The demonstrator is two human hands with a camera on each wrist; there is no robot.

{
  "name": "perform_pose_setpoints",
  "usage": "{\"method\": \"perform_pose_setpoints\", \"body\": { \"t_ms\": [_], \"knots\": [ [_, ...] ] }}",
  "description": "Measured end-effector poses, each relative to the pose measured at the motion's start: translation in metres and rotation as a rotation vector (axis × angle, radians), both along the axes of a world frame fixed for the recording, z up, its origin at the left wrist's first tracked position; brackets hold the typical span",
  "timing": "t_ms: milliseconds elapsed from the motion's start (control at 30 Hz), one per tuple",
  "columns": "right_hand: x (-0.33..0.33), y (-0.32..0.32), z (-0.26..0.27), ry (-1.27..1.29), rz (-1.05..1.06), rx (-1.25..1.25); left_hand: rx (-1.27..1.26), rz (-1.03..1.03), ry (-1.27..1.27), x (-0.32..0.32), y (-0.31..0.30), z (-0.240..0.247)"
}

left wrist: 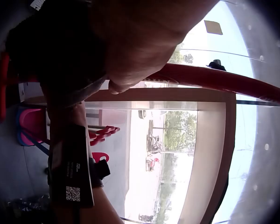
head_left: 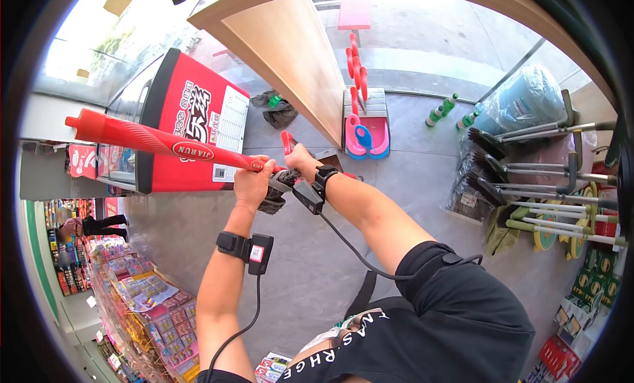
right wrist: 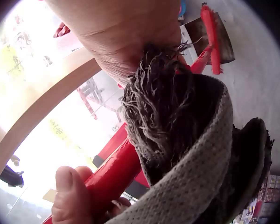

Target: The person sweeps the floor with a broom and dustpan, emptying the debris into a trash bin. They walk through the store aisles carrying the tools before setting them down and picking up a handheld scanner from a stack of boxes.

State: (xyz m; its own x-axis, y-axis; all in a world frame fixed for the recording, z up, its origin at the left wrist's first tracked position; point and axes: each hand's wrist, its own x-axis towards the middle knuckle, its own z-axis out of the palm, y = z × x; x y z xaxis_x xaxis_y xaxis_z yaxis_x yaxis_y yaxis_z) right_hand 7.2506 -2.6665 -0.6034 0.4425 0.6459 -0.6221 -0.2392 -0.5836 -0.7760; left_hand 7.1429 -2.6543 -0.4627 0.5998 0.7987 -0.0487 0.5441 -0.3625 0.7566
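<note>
A red mop handle [head_left: 148, 142] marked JIARUN runs level across the head view. My left hand [head_left: 252, 185] grips it near its narrower end; the thumb lies along the handle. Close beside it, my right hand [head_left: 304, 159] holds the mop near its head, and its fingers are partly hidden. A shaggy dark grey mop cloth [right wrist: 154, 112] with a pale perforated backing [right wrist: 186, 172] hangs between and below the hands. Past the right hand sticks out the red crossbar [right wrist: 212, 42] of the mop head. In the left wrist view, the left hand [left wrist: 144, 42] covers part of the handle.
A pink and blue dustpan [head_left: 375, 142] stands by the wooden door frame [head_left: 284, 59]. At left is a red freezer [head_left: 191, 118]; right, several brooms [head_left: 541, 168] and green bottles [head_left: 449, 105]. Packaged goods fill a shelf [head_left: 158, 310]. A person [head_left: 99, 224] stands far left.
</note>
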Motion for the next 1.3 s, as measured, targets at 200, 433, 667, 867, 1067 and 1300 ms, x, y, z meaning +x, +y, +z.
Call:
{"method": "perform_pose_setpoints", "body": {
  "t_ms": [200,433,667,867,1067,1300],
  "knots": [
    [-0.004,0.026,-0.014,0.073,-0.054,0.143,-0.091,0.032,-0.033,-0.002,0.029,-0.011],
    [-0.004,0.054,-0.004,0.093,-0.008,0.119,-0.082,-0.027,-0.020,-0.011,0.052,0.006],
    [-0.014,0.089,-0.025,0.157,-0.011,0.119,-0.106,-0.033,0.037,-0.018,0.098,-0.003],
    [-0.015,0.116,-0.042,0.183,-0.240,0.144,-0.038,-0.187,0.291,0.005,0.154,-0.018],
    [-0.025,0.173,-0.165,0.253,-0.426,-0.054,-0.070,-0.349,0.376,0.013,0.192,-0.047],
    [-0.023,0.134,-0.117,0.141,-0.462,-0.226,-0.093,-0.461,0.392,0.024,0.189,-0.063]
  ]
}}
